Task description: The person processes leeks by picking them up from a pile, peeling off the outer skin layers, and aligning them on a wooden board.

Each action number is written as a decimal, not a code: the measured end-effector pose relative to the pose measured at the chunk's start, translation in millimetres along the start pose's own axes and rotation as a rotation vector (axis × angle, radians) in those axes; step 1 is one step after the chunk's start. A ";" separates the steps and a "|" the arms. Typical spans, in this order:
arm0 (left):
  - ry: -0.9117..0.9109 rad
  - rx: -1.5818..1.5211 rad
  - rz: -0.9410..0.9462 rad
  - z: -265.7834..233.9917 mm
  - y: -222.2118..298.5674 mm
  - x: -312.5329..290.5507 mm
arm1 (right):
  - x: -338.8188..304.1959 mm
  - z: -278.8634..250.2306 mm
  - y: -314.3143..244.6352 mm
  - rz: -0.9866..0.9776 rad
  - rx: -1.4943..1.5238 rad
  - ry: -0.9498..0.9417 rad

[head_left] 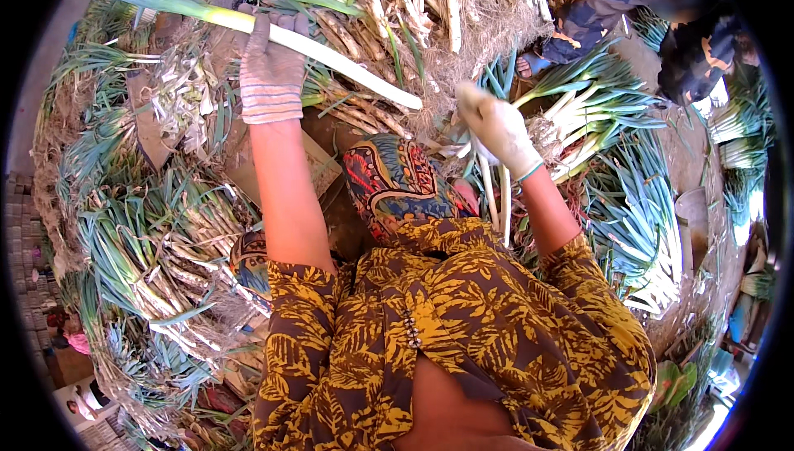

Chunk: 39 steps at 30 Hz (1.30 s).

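Note:
My left hand (271,62), in a striped, dirt-darkened glove, grips a leek (331,58) by its shaft. The leek lies slantwise, its green leaves at the upper left and its clean white root end toward the middle. To the right of that end is my right hand (500,130), in a pale glove, raised and apart from the leek. Its fingers are curled and slightly blurred. Something whitish shows below the curled fingers, too unclear to name. Two pale leek stalks (488,190) stand below this hand, beside my knee in patterned cloth (405,182).
Unpeeled leeks with shaggy roots (413,4) are heaped ahead. White-stemmed leeks (579,120) and another bunch (637,219) lie to the right. More leeks (165,244) and peeled-off leaves (184,91) cover the left. A person's dark-clothed legs (608,4) are at the upper right.

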<state>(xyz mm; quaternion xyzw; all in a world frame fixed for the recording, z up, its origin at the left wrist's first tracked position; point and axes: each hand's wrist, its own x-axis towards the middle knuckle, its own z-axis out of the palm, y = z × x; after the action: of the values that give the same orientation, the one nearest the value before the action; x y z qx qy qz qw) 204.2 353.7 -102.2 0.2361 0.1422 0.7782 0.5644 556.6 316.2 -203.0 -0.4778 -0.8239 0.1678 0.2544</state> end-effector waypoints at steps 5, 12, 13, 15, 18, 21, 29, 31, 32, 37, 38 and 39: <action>0.071 -0.011 0.013 10.9 -19.6 -10.1 | 44.0 -6.4 -74.6 0.094 0.354 0.063; 0.108 -0.006 -0.037 22.5 -49.5 -18.0 | 74.1 64.5 -64.0 0.266 0.425 0.181; 0.044 0.000 -0.033 17.6 -52.2 -19.6 | 85.5 73.9 -49.9 0.401 0.459 0.046; -0.034 0.038 -0.022 15.1 -50.4 -29.6 | 94.9 75.6 -39.9 0.518 0.615 -0.210; -0.071 0.077 -0.009 22.7 -34.1 -42.0 | 85.5 53.9 -57.2 0.411 0.685 -0.401; -0.058 0.008 0.020 22.8 -19.4 -36.3 | 62.7 45.5 -49.7 0.391 1.284 -0.455; 0.001 -0.121 -0.007 0.2 -16.1 -43.0 | 30.6 35.5 -66.1 0.124 1.327 -0.170; 0.039 -0.065 0.007 -2.2 -22.1 -49.1 | 26.4 52.4 -53.9 0.166 0.951 -0.088; 0.034 -0.076 -0.001 -5.2 -18.6 -50.8 | 22.7 49.2 -54.9 0.203 0.754 -0.095; 0.166 0.412 0.093 10.5 -15.7 -62.2 | -10.8 78.3 16.7 0.077 -0.089 -0.199; 0.096 0.306 0.088 3.9 -9.1 -64.2 | -23.5 83.7 30.8 0.113 -0.137 -0.273; 0.127 0.370 0.108 2.5 -5.2 -64.1 | -44.4 87.8 43.6 0.161 -0.192 -0.341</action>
<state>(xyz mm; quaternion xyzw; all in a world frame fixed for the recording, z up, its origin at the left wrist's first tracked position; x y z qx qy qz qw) 225.8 294.7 -115.8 0.2936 0.3051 0.7811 0.4588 554.7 295.8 -308.6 -0.5287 -0.8264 0.1868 0.0505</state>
